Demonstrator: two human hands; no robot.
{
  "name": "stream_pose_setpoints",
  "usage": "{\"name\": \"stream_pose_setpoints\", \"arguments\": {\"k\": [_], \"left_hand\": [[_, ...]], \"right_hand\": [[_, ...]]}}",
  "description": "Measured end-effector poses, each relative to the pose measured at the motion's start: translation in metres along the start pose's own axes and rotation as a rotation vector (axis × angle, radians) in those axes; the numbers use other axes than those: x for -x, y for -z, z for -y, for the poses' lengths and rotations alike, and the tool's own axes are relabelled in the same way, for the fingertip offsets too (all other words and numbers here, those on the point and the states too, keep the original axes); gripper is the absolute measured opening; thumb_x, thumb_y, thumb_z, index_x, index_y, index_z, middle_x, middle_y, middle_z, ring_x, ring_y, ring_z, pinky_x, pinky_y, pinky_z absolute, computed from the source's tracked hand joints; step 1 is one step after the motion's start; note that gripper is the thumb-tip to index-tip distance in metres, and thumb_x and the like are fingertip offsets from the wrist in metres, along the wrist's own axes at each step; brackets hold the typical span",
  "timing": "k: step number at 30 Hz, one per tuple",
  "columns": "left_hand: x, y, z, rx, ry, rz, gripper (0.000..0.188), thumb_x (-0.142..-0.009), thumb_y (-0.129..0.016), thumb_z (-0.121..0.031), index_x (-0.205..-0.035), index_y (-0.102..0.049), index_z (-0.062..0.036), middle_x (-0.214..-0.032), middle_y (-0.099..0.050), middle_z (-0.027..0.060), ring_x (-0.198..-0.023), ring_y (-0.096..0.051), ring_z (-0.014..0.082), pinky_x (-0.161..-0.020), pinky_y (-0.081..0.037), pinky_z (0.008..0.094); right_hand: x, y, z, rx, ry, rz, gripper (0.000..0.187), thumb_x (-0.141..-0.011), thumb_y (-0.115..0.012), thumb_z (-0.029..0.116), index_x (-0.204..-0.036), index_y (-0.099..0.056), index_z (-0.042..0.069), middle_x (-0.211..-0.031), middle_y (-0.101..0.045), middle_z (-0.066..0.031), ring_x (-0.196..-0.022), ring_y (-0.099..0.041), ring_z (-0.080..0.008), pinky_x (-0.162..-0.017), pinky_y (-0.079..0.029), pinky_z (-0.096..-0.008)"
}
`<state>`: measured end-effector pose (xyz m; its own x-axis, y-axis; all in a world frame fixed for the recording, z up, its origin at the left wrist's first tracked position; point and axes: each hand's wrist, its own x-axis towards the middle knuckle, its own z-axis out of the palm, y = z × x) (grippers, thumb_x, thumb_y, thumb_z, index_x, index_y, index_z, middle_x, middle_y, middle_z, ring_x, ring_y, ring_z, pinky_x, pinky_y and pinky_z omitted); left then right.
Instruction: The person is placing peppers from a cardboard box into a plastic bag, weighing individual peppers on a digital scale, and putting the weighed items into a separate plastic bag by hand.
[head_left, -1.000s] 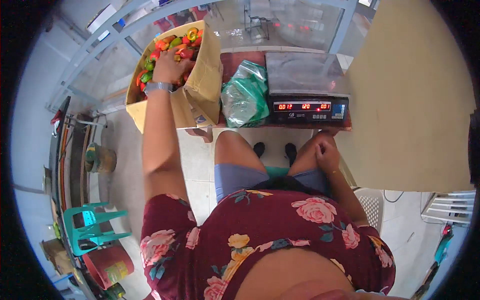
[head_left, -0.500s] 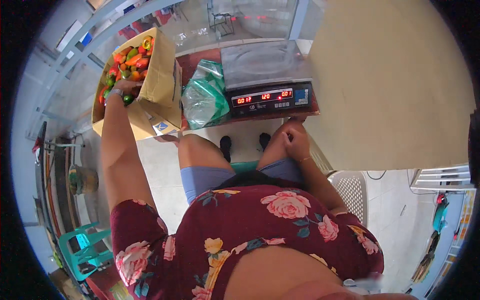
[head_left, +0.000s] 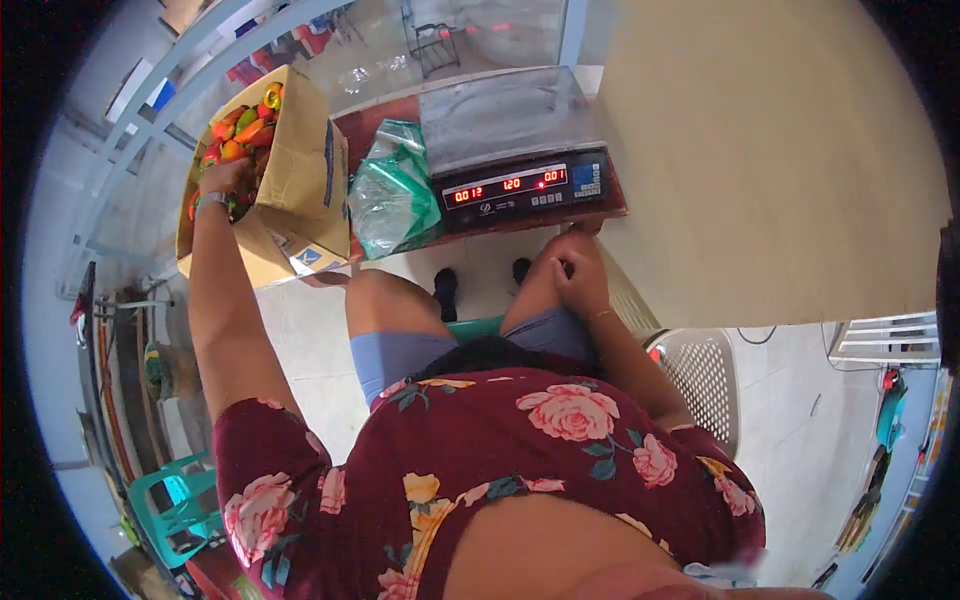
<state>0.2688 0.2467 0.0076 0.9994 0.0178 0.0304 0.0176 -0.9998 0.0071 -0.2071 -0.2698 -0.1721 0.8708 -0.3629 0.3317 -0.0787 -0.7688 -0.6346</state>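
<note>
"Reaching into a tall cardboard carton (head_left: 306,150) of red, orange and green peppers (head_left: 262,134) with the left hand (head_left: 228,176), wearing a grey band (head_left: 213,199) at the wrist."

"Gripping one?"

"Cannot tell; dipped in past the near rim, with fingertips lost among the peppers. Perhaps touching several at once, though too shadowed in that corner to be sure."

"And with the right hand (head_left: 584,284)?"

"Resting on the right thigh (head_left: 535,300), well apart from the carton, with fingers loosely curled; impossible to say whether around anything."

"Ready on the table (head_left: 362,128)?"

"Note a digital scale (head_left: 520,190), switched on and showing red digits beneath a broad metal pan (head_left: 510,115). Note too a green-and-clear plastic bag (head_left: 395,205), lying crumpled between carton and scale."

"How far along, then?"

"Judged early: reaching in, with no pepper seen lifted clear."

"And left over?"

"Most of it, by the look of the pile. Count every visible pepper inside the carton, heaped highest toward the far end; see none in the bag, as far as shows through the film."
</note>
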Motion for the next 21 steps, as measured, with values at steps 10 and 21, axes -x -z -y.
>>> {"name": "stream_pose_setpoints", "arguments": {"k": [10, 21], "left_hand": [[0.068, 0.077, -0.243, 0.968, -0.358, -0.093, 0.036, -0.065, -0.072, -0.032, -0.081, -0.065, -0.0007, -0.070, -0.062, 0.0036, -0.057, -0.055, 0.0123, -0.051, -0.042, 0.0265], [0.150, -0.098, -0.485, 0.361, -0.734, -0.004, 0.053, -0.058, -0.067, -0.042, -0.100, -0.067, -0.0097, -0.107, -0.054, 0.0213, -0.101, -0.050, 0.0323, -0.091, -0.041, 0.0371]], "right_hand": [[-0.007, 0.011, 0.018, 0.005, -0.171, 0.068, 0.018, -0.080, -0.059, 0.022, -0.082, -0.062, 0.005, -0.071, -0.061, -0.0140, -0.064, -0.060, -0.0285, -0.059, -0.046, -0.0359], [-0.002, 0.017, 0.001, -0.026, -0.234, 0.055, 0.022, -0.080, -0.059, 0.026, -0.080, -0.062, 0.004, -0.072, -0.061, -0.0166, -0.066, -0.060, -0.0324, -0.059, -0.046, -0.0397]]}}
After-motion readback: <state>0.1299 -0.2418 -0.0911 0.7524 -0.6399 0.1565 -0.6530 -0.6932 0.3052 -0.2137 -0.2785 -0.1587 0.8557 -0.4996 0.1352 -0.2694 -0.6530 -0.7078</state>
